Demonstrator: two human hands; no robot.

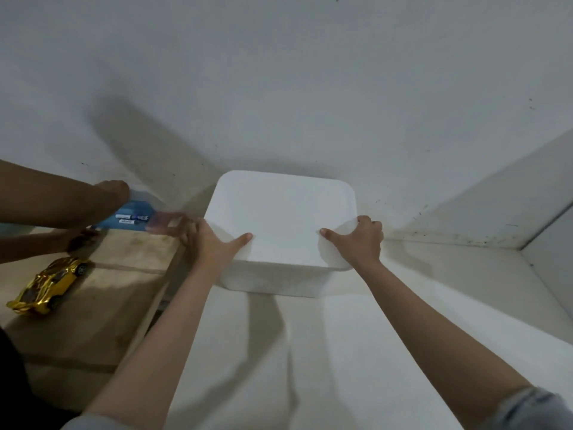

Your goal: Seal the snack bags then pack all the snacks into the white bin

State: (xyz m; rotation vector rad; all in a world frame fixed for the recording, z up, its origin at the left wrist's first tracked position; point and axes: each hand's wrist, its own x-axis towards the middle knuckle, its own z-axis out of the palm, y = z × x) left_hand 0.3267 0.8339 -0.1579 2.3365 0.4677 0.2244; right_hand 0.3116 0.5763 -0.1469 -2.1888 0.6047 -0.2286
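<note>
Both hands grip white bin [280,212] between them: left [214,243], right [359,240].

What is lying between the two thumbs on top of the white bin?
Nothing lies there: in the head view, the stretch of the white bin top between the left hand and right hand is bare white surface.

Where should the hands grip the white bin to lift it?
By its two side rims, one hand per side, coming from the near edge. The white bin is wide and square with a lipped lid; the left hand and right hand already sit at those edges, thumbs on top.
</note>
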